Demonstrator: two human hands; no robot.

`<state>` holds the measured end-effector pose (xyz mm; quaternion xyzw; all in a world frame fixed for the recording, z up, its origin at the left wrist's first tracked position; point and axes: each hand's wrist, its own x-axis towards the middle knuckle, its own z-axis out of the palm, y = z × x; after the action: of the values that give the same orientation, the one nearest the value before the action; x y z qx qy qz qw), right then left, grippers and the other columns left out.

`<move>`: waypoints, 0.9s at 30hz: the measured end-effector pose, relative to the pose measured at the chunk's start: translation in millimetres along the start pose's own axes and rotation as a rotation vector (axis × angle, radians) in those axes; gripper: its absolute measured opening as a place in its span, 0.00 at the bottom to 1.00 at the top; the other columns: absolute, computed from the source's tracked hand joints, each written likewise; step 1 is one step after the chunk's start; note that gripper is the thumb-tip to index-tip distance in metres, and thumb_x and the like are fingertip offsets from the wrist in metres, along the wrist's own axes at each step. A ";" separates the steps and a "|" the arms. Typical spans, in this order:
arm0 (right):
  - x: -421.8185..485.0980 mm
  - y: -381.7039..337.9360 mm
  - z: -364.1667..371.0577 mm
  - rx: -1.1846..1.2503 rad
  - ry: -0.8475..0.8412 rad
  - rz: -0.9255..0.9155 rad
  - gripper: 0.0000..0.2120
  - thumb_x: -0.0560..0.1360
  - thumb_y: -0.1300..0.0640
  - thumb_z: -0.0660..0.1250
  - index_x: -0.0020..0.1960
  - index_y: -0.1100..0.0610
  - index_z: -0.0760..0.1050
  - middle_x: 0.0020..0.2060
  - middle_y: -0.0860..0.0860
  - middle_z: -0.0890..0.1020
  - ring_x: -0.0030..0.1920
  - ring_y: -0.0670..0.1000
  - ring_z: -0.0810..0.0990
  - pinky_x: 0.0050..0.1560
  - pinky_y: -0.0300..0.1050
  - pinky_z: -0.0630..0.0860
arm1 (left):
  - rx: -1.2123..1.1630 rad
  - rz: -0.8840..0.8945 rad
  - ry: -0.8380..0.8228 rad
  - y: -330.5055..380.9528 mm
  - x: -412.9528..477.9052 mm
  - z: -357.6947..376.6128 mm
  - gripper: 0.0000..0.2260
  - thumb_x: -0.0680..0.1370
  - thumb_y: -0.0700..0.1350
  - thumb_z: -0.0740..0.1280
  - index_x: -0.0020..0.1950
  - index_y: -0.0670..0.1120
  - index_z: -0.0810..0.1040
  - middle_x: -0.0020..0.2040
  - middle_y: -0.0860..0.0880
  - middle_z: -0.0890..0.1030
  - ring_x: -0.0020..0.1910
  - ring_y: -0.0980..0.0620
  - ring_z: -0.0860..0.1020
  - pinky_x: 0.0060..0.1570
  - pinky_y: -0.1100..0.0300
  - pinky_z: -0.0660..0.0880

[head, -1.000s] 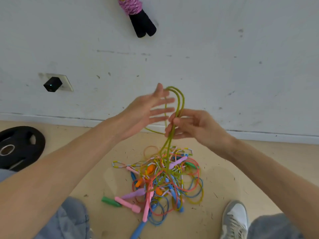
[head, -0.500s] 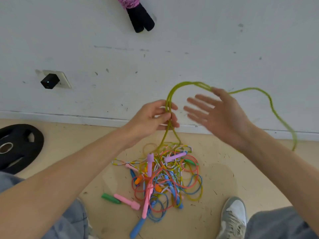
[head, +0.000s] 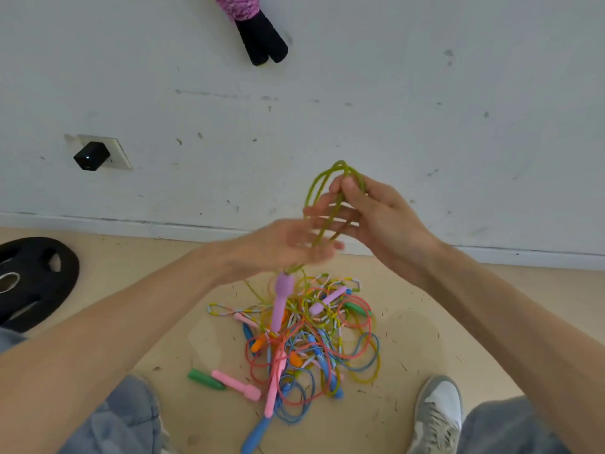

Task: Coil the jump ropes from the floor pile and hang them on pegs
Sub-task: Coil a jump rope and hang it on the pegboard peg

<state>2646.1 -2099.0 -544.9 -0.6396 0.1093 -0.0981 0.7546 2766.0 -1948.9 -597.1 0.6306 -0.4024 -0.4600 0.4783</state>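
Note:
A yellow-green jump rope is gathered into loops in front of the wall. My right hand pinches those loops between thumb and fingers. Just below and to the left is my left hand, blurred by motion; its fingers stretch out against the hanging strands. From under it the rope drops to a purple handle that dangles above the pile. The pile of tangled coloured ropes and handles lies on the floor between my legs. A coiled pink rope with black handles hangs on the wall at the top.
A black weight plate lies on the floor at left. A wall socket holds a black plug. My grey shoe stands to the right of the pile. A green handle and a pink handle lie at the pile's left edge.
My right hand has come back from its open swing and taken the loops. My left hand has let go and dropped lower. The purple handle has lifted off the pile.

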 end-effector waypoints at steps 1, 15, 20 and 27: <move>2.9 -4.6 -2.2 0.069 0.005 0.011 0.12 0.88 0.56 0.54 0.58 0.63 0.73 0.49 0.59 0.83 0.57 0.63 0.85 0.62 0.57 0.81 | 0.107 -0.014 -0.019 -9.1 -1.3 6.0 0.19 0.78 0.46 0.74 0.69 0.48 0.78 0.64 0.46 0.84 0.64 0.51 0.81 0.68 0.49 0.76; 15.7 -33.9 -20.1 0.391 0.221 0.130 0.12 0.87 0.52 0.59 0.60 0.58 0.76 0.40 0.55 0.79 0.37 0.53 0.79 0.41 0.46 0.82 | -0.048 -0.077 0.109 -27.6 -6.1 23.5 0.30 0.79 0.25 0.55 0.74 0.52 0.73 0.56 0.48 0.80 0.32 0.52 0.78 0.34 0.61 0.78; 19.1 -32.9 -8.7 0.785 0.239 0.166 0.09 0.86 0.58 0.58 0.55 0.60 0.76 0.41 0.58 0.78 0.37 0.55 0.80 0.41 0.45 0.82 | 0.135 -0.076 0.101 -25.0 2.8 35.6 0.19 0.78 0.40 0.71 0.63 0.62 0.81 0.46 0.52 0.80 0.29 0.54 0.72 0.29 0.62 0.71; 31.2 -11.2 -50.2 0.367 0.368 0.284 0.21 0.82 0.44 0.67 0.64 0.61 0.75 0.54 0.58 0.81 0.58 0.58 0.85 0.63 0.52 0.80 | 0.314 -0.041 0.226 -22.2 1.3 21.4 0.06 0.81 0.50 0.70 0.49 0.55 0.88 0.34 0.55 0.76 0.29 0.56 0.71 0.31 0.64 0.68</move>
<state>2661.3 -2157.1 -543.0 -0.4421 0.3132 -0.1241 0.8313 2747.1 -1950.4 -621.5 0.7531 -0.3998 -0.3277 0.4069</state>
